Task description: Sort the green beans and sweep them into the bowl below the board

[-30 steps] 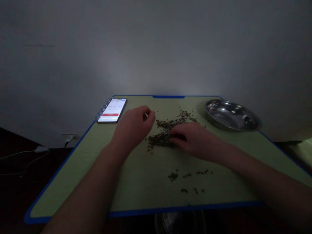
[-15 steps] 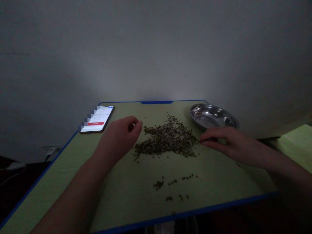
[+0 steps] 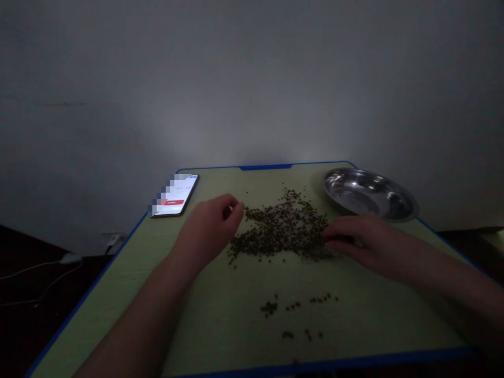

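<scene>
A loose heap of small dark brown and greenish grains (image 3: 281, 226) lies spread over the pale table (image 3: 220, 315). At its left edge is my left hand (image 3: 214, 223), closed, with thumb and curled fingertips together; whatever may be between them is hidden. My right hand (image 3: 364, 241) reaches in from the right, thumb and forefinger drawn close together at the heap's right edge. Too dark and blurred to make out is what those fingers pinch. Behind the right hand stands a shiny metal bowl (image 3: 346, 197), its near rim partly covered by the hand.
A phone (image 3: 179, 197) with a lit screen lies at the table's back left. Nearer the front edge are several small groups of grains (image 3: 270, 308). Blue trim (image 3: 265, 167) edges the table, with a grey wall (image 3: 252, 84) behind. White cables (image 3: 71, 259) lie at lower left.
The camera's view has shifted, so the whole scene sits further right. My right hand has come slightly left against the heap's edge. My left hand keeps the same closed pose.
</scene>
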### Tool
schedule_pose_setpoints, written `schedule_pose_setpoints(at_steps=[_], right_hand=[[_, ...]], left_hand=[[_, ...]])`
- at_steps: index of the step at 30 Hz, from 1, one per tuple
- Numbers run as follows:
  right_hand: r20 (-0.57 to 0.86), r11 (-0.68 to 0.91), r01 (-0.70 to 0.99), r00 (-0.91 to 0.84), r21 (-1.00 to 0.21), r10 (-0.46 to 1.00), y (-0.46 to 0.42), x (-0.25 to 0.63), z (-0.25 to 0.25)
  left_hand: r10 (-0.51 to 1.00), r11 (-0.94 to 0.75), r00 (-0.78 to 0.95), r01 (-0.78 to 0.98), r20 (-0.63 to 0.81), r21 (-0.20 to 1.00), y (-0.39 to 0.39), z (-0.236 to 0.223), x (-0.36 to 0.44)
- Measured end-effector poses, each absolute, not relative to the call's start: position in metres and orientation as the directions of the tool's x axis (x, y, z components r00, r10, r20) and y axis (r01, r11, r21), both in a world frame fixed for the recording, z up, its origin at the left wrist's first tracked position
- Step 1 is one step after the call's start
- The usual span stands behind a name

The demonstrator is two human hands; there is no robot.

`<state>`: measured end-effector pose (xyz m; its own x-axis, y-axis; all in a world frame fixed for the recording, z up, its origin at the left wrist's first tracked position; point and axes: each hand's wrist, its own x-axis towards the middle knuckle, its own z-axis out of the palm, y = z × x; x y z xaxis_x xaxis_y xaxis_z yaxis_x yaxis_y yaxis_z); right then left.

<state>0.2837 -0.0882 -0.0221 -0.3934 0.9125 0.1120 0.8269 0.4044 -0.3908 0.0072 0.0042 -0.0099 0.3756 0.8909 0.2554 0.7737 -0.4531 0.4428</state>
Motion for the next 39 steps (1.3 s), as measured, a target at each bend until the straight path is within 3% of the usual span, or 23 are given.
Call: schedule_pose_setpoints(at_steps=[11, 18, 26, 39], right_hand=[[0.184, 0.404, 0.886, -0.369, -0.225, 0.911, -0.060, 0.273, -0.027], [0.252, 0.408, 0.874, -0.346, -0.264, 0.904, -0.066, 0.276, -0.013], [0.115, 0.439, 0.835, -0.426, -0.332, 0.898, -0.060, 0.261, 0.003], [0.140, 0.401, 0.846, -0.376, -0.352, 0.916, -0.064, 0.283, -0.014]], left_hand=[[0.878, -0.477, 0.400, 0.765, 0.261, 0.433, 0.004, -0.010, 0.008], [0.871, -0.490, 0.412, 0.759, 0.266, 0.428, 0.003, -0.009, 0.009], [0.875, -0.483, 0.410, 0.761, 0.256, 0.433, 0.002, -0.009, 0.009], [0.883, -0.469, 0.410, 0.778, 0.227, 0.418, 0.001, -0.008, 0.009]])
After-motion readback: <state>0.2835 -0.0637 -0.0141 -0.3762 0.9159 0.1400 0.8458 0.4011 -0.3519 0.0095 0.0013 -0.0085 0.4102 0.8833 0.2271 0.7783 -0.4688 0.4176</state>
